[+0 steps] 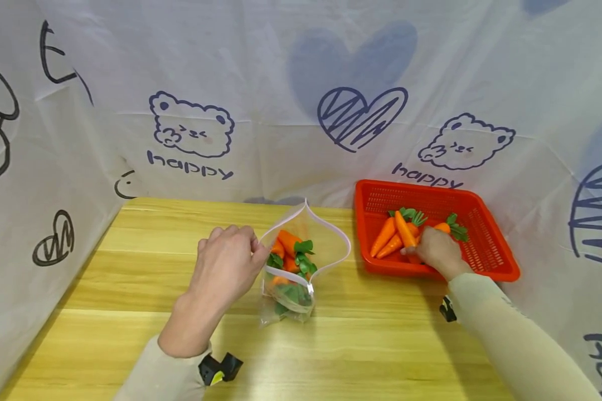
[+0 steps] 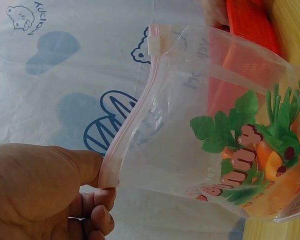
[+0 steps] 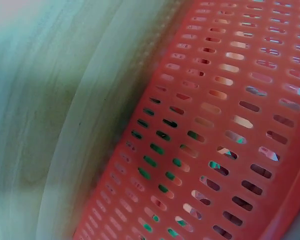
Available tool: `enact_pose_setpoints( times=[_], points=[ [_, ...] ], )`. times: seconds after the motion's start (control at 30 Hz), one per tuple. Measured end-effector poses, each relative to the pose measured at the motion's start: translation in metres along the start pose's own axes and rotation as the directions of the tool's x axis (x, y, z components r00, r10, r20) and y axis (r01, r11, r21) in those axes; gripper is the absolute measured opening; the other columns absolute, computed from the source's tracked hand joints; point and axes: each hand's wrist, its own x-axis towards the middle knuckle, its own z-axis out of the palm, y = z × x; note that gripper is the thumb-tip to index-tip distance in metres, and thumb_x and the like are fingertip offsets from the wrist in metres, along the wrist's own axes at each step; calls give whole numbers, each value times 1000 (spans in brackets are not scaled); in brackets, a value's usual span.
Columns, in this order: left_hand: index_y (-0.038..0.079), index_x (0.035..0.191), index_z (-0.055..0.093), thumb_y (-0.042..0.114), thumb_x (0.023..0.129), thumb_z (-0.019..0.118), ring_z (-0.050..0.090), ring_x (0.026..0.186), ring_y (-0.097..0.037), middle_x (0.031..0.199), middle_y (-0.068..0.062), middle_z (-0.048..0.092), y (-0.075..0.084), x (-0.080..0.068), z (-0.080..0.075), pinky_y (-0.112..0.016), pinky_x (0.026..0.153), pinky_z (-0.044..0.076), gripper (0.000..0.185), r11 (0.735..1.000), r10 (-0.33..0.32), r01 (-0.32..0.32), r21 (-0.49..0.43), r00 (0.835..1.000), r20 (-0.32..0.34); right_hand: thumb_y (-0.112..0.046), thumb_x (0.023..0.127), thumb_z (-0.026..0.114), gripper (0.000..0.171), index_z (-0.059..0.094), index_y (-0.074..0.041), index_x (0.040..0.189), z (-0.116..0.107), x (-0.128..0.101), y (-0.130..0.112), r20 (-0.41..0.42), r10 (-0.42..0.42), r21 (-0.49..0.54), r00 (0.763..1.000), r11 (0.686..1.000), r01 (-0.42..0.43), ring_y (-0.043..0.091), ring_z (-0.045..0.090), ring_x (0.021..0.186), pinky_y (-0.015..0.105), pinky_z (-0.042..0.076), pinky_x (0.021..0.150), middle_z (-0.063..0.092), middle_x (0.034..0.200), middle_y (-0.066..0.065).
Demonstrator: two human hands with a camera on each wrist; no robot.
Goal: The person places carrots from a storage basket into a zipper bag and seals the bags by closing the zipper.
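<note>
At centre frame the left hand (image 1: 226, 262) pinched the zip-lock bag (image 1: 301, 262) rim, mouth gaping rightward, while the right hand (image 1: 436, 250) curled round a toy carrot (image 1: 405, 231) in the red basket (image 1: 486, 245) beside it.

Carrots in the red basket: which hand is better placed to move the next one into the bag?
Right. The right hand is already inside the red basket, on a carrot. The left hand pinches the zip bag rim, holding its mouth open.
</note>
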Motion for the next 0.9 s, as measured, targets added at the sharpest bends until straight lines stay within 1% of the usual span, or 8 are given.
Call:
enact_pose_setpoints(
  times=[0.17, 0.33, 0.43, 0.6, 0.7, 0.8, 0.9],
  points=[
    [14, 79, 62, 25, 98, 65, 52, 79, -29, 76, -3, 59, 0, 0, 0, -38, 70, 31, 22, 1000, -10, 10, -3, 1000, 6, -52, 86, 82, 47, 57, -12, 82, 1, 4, -1, 34, 14, -5, 999, 1000, -13, 30, 57, 76, 45, 46, 69, 55, 79, 8],
    [15, 79, 62, 25, 97, 65, 52, 79, -29, 77, -3, 59, -1, 0, 0, -38, 69, 32, 21, 1000, -8, 8, -1, 1000, 13, -49, 87, 81, 45, 61, -9, 89, -1, 5, -1, 67, 43, -15, 997, 999, -42, 33, 59, 83, 49, 48, 74, 60, 87, 12],
    [15, 79, 62, 24, 96, 65, 52, 78, -29, 76, -3, 59, -1, 0, 0, -38, 69, 32, 20, 1000, -8, 8, 2, 1000, 12, -46, 89, 80, 42, 62, -8, 92, -1, 6, -2, 72, 41, -14, 997, 999, -40, 34, 60, 85, 50, 49, 75, 61, 90, 14],
    [15, 79, 62, 25, 96, 65, 52, 77, -29, 76, -3, 59, -1, 0, 1, -38, 68, 32, 20, 1000, -8, 8, -2, 1000, 15, -41, 90, 75, 35, 62, -8, 88, -1, 7, -2, 60, 29, -13, 998, 1000, -28, 37, 62, 87, 54, 49, 80, 62, 90, 16],
    [15, 78, 62, 25, 97, 65, 52, 77, -29, 76, -3, 59, -1, 0, 1, -38, 68, 32, 21, 1000, -7, 7, -2, 1000, 16, -38, 91, 72, 35, 61, -6, 92, 1, 7, -1, 51, 27, -5, 998, 1000, -27, 39, 62, 90, 57, 49, 83, 63, 93, 18],
    [15, 78, 62, 25, 97, 64, 52, 77, -29, 76, -3, 59, -1, 1, 1, -38, 68, 32, 21, 1000, -9, 9, 0, 1000, 15, -40, 91, 71, 42, 59, -1, 101, 2, 7, 0, 15, 12, 10, 1000, 1000, -12, 42, 63, 92, 60, 50, 84, 65, 96, 20],
    [15, 78, 62, 25, 96, 64, 52, 77, -29, 76, -3, 59, -1, 1, 0, -38, 68, 32, 21, 1000, -11, 11, 1, 1000, 16, -42, 90, 70, 51, 55, 3, 108, 2, 8, 1, -33, -9, 39, 999, 999, 10, 42, 63, 89, 58, 51, 81, 64, 97, 22]
  ],
)
